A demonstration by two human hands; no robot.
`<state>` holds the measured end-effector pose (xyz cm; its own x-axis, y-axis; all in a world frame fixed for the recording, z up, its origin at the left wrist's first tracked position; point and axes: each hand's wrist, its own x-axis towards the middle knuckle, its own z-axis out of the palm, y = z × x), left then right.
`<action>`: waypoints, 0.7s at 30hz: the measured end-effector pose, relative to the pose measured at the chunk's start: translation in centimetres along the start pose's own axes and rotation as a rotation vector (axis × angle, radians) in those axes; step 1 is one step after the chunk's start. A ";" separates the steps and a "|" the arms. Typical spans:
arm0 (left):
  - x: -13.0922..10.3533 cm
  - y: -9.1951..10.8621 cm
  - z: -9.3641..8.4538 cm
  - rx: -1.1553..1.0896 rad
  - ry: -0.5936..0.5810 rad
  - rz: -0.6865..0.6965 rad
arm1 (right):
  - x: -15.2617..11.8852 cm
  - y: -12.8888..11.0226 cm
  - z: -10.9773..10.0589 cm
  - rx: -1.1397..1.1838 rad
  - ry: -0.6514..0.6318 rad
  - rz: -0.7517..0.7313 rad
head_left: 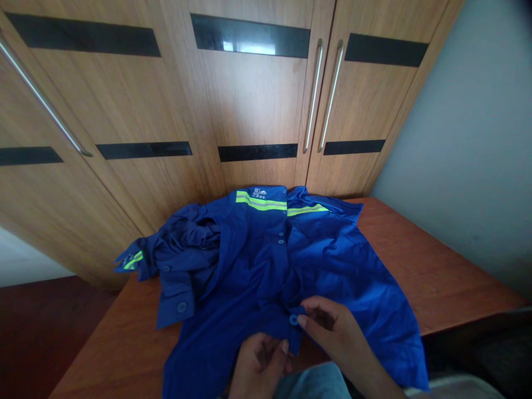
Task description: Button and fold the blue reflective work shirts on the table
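A blue work jacket (249, 266) with yellow-green reflective strips lies spread over the wooden table, its collar end toward the cabinet. Buttons run down its front placket. My right hand (328, 324) pinches the placket's lower part, thumb and forefinger beside a blue button (293, 320). Just left of it and nearer to me, my left hand (261, 363) has its fingers closed on the jacket's bottom front edge. On the left, a sleeve cuff (177, 302) with a button lies folded over, next to bunched cloth. The fingertips of both hands are partly hidden.
Behind the table (399, 260) stands a wooden cabinet (257, 100) with black inlays and metal handles. A grey wall (469, 149) rises at the right. Part of a person's lap in light blue cloth (313, 382) shows at the bottom. Dark red floor lies at lower left.
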<state>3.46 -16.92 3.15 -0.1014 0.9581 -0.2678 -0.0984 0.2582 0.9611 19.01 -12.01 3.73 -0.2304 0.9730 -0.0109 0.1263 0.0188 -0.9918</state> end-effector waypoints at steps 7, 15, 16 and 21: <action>0.1 -0.4 0.0 -0.020 -0.024 0.005 | -0.4 -1.3 0.1 -0.388 0.001 -0.171; 0.0 -0.9 0.3 -0.103 -0.032 0.018 | -1.0 -1.1 0.8 -0.609 0.103 -0.396; 0.0 -0.9 0.4 -0.113 -0.035 0.018 | -1.0 -1.1 0.9 -0.626 0.107 -0.409; 0.3 -1.0 0.0 -0.163 -0.119 0.005 | -0.7 -1.7 0.9 -0.594 0.025 -0.264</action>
<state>3.57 -16.91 2.11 0.0141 0.9697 -0.2439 -0.2581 0.2392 0.9360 18.05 -12.93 5.31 -0.3049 0.9234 0.2333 0.5821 0.3746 -0.7217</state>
